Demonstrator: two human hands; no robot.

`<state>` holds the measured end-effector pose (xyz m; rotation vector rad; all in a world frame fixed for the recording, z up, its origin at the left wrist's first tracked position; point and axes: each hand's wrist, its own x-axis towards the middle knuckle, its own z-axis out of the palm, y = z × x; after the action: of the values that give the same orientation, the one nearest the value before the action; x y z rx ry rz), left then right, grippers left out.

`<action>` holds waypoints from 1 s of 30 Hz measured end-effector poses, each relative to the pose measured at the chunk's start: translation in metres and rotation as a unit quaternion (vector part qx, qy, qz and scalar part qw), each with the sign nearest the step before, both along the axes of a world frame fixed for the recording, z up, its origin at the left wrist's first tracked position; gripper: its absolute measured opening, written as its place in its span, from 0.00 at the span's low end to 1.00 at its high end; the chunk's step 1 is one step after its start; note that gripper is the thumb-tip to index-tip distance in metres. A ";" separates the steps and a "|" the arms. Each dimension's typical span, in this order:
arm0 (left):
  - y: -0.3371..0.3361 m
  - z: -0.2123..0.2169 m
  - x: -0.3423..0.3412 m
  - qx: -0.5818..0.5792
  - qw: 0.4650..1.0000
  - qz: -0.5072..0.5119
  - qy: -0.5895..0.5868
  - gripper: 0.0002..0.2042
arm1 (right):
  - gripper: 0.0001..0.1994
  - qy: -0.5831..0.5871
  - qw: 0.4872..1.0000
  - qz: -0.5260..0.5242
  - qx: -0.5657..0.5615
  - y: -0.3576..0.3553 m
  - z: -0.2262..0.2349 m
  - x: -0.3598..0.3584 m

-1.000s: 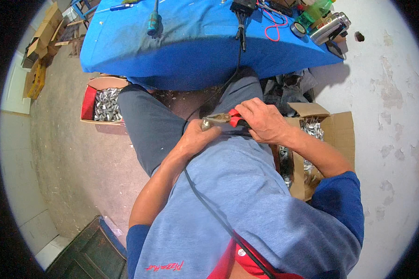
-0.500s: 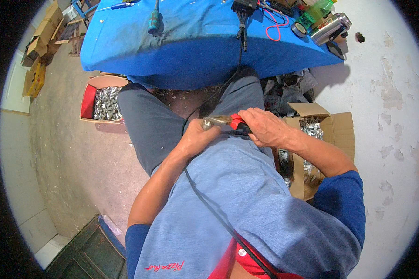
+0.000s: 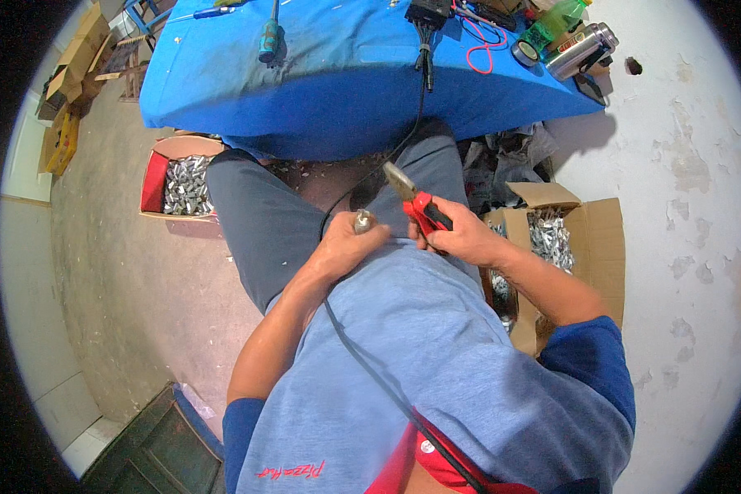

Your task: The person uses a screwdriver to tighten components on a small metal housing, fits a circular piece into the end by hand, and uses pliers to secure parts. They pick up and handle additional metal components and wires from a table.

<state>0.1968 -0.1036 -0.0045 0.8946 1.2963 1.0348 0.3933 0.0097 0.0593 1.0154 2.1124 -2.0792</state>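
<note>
My right hand (image 3: pixel 461 235) is closed round the red and black handles of a pair of pliers (image 3: pixel 402 183). Their metal jaws point up and to the left, apart from my other hand. My left hand (image 3: pixel 350 244) is wrapped round a small silvery metal part (image 3: pixel 363 220), whose top end stands out above the thumb; the rest of it is hidden in the fist. Both hands are over my lap, with a gap between them.
A blue-covered table (image 3: pixel 305 95) carries a screwdriver (image 3: pixel 269 39), cables, a green bottle (image 3: pixel 543 37) and a steel flask (image 3: pixel 583 49). Boxes of small metal parts stand left (image 3: pixel 154 185) and right (image 3: pixel 601 247). A black cable (image 3: pixel 362 354) runs down my front.
The pliers have come away from the metal part in my left hand, swinging from pointing left to pointing up and left. My left hand stays nearly in place.
</note>
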 end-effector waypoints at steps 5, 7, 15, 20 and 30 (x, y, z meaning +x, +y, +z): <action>0.000 0.010 0.003 -0.006 0.999 -0.003 -0.036 0.14 | 0.15 0.116 0.990 -0.053 0.051 -0.013 -0.002 -0.036; 0.001 0.008 0.001 -0.015 1.000 -0.005 -0.011 0.14 | 0.15 0.105 0.987 -0.035 0.118 -0.009 -0.003 -0.045; 0.004 -0.010 0.007 0.006 1.000 0.008 0.007 0.16 | 0.15 0.102 0.982 0.047 0.150 0.006 -0.015 -0.057; 0.007 0.001 0.007 -0.015 0.997 -0.011 0.071 0.14 | 0.17 0.092 0.980 0.048 0.168 0.008 -0.011 -0.061; 0.007 -0.007 0.008 -0.017 0.998 -0.016 0.052 0.13 | 0.11 0.104 0.981 0.032 0.158 0.007 -0.014 -0.064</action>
<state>0.2043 -0.0971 -0.0111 0.9505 1.3777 0.9497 0.3297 0.0167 0.0448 0.7640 2.6031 -1.9381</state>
